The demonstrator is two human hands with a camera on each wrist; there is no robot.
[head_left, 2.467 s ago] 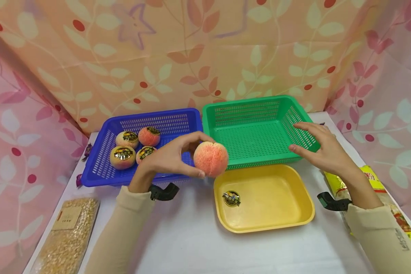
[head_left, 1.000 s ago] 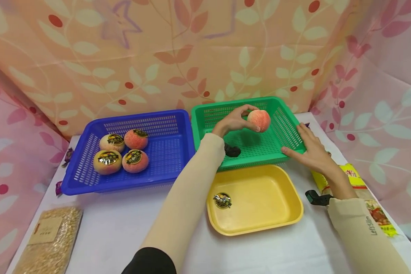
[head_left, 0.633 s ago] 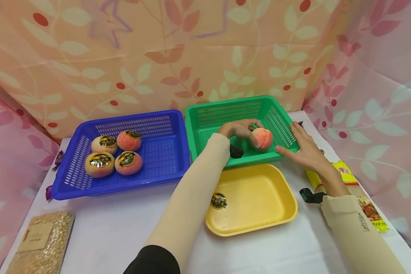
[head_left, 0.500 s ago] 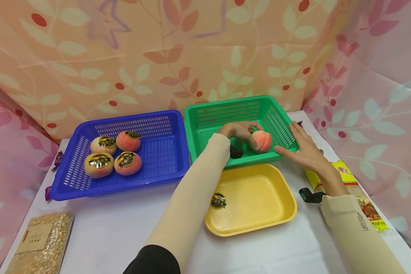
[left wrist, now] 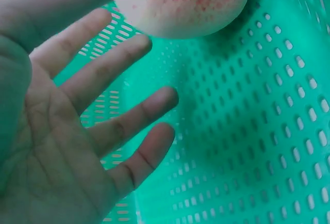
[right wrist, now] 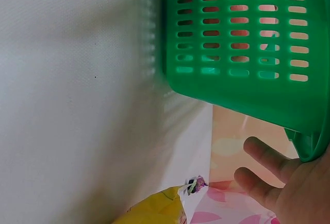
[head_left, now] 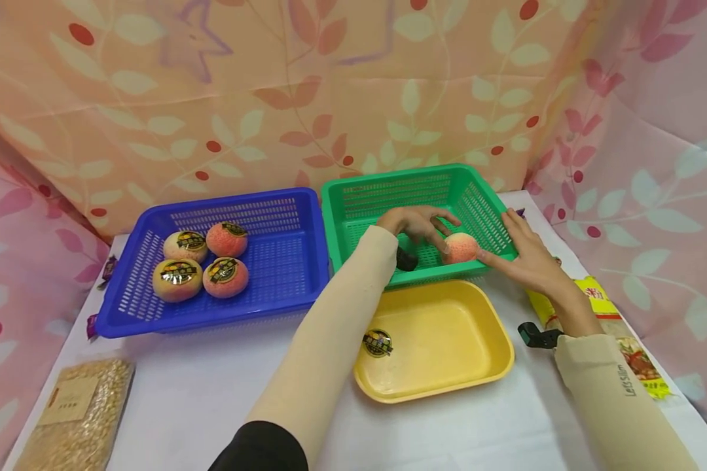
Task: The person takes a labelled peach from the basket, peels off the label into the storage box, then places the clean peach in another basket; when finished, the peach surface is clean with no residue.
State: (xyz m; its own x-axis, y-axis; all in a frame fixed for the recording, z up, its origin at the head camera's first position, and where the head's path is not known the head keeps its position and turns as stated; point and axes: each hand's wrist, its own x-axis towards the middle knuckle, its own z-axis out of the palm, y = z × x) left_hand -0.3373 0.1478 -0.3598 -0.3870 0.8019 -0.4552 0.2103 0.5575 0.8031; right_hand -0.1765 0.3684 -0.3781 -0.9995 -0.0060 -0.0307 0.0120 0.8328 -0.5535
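Observation:
A pink and cream peach (head_left: 461,248) sits in the front right corner of the green basket (head_left: 389,176). My left hand (head_left: 419,222) hovers inside that basket, fingers spread and loosely straight, just left of the peach. In the left wrist view the palm of the left hand (left wrist: 67,131) faces the basket, with the peach (left wrist: 191,4) beyond the thumb. My right hand (head_left: 533,261) rests over the basket's right rim, its thumb reaching inward near the peach. Extended fingers show past the basket corner in the right wrist view.
A blue basket (head_left: 283,288) on the left holds several peaches with black stickers (head_left: 225,277). In front stands a yellow tray (head_left: 436,347) with a similar sticker (head_left: 378,343). A bag of beige grains or beans (head_left: 73,412) lies front left, a yellow packet (head_left: 601,307) right.
My left hand carried the peach rightward from over the blue basket, lowered it into the green basket and let go, its fingers spreading. The right hand came onto the green basket's right rim.

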